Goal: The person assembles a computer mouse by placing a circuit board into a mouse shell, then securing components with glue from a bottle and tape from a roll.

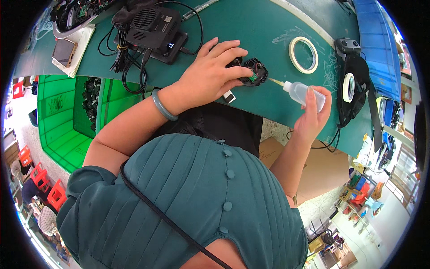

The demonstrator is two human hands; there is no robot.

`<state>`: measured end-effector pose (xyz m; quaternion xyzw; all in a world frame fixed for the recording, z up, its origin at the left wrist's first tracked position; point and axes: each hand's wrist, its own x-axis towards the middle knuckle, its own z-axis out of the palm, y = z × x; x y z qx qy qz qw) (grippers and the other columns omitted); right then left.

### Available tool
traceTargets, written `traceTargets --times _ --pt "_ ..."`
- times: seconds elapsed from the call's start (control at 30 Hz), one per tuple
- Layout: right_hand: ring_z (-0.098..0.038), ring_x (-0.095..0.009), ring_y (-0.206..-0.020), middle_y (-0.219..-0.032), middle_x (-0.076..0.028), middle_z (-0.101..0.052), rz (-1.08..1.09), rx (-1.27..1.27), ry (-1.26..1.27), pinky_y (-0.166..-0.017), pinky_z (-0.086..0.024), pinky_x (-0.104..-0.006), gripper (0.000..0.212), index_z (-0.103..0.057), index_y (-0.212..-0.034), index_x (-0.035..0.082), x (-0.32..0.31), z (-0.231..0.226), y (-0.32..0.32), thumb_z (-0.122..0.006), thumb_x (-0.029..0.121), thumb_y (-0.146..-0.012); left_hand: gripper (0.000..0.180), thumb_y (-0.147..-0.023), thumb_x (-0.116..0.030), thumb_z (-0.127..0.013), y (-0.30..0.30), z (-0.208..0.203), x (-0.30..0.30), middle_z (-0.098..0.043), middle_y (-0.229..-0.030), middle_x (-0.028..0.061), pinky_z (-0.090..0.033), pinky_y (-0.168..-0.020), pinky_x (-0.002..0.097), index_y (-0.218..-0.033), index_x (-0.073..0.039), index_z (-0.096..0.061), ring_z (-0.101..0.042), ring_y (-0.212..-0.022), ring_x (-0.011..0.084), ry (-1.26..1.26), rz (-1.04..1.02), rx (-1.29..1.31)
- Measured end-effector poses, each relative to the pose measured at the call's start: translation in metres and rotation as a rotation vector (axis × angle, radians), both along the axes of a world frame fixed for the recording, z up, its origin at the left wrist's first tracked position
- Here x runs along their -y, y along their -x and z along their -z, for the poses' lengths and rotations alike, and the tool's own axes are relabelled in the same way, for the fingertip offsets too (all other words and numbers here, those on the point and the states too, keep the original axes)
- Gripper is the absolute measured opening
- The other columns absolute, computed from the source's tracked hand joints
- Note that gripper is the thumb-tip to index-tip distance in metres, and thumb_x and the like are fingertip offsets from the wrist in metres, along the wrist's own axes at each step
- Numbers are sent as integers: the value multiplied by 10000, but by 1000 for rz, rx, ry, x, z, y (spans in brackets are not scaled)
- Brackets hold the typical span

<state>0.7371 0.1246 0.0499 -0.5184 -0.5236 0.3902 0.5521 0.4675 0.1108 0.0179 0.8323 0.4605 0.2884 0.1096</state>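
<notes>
My left hand [208,71] lies across the table edge with its fingers over a small black plastic housing [258,72], holding it in place. A bit of green circuit board shows inside that open housing. In my right hand [312,114] is a translucent squeeze bottle [300,93], gripped between thumb and fingers. Its thin nozzle points left, the tip just short of the housing's right side. A small white and black piece [229,97] rests under my left hand at the table edge. My left fingers cover part of the housing.
Left of my hands stands a black fan-like device [154,27] with bundled cables. A tape roll [303,54] lies on the green table [251,27]; a black pouch [356,80] with another roll is at right. A green crate [56,121] and a cardboard box [324,175] sit below the edge.
</notes>
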Motion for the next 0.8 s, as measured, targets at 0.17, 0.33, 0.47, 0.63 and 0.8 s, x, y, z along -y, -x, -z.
traceTargets --times 0.17,0.33,0.47,0.63,0.8 --pt "-551 -67 -813 -909 -12 -605 -26 5 21 -723 -436 -215 163 -586 -997 32 3 4 -1 -710 106 -921 329 -841 -213 -733 0 1 -1 -534 -1362 72 -302 -1148 531 -1163 -243 -680 -435 -1362 321 -1 5 4" --pt "-549 -66 -808 -913 -11 -606 -47 -16 19 -705 -434 -214 176 -584 -1003 31 2 5 3 -717 109 -917 326 -840 -216 -734 0 2 0 -536 -1360 73 -303 -1147 530 -1161 -242 -680 -436 -1361 322 -1 2 4" --pt "-551 -66 -808 -916 -14 -610 -62 5 37 -702 -434 -213 182 -584 -1004 32 2 5 4 -721 113 -914 323 -838 -217 -736 0 2 -1 -537 -1359 72 -302 -1148 527 -1156 -240 -682 -437 -1360 322 -4 3 3" --pt "-556 -70 -815 -920 -18 -613 -26 -14 11 -712 -439 -217 176 -586 -1008 33 2 9 2 -715 113 -919 316 -840 -219 -735 0 1 -1 -538 -1358 71 -305 -1147 528 -1151 -238 -682 -437 -1361 322 -9 0 6" --pt "-558 -79 -825 -925 -26 -610 53 -46 -6 -741 -445 -224 162 -587 -1011 34 0 12 5 -705 106 -926 311 -843 -219 -732 1 1 1 -538 -1358 72 -310 -1144 532 -1149 -238 -683 -437 -1361 321 -6 -2 3"
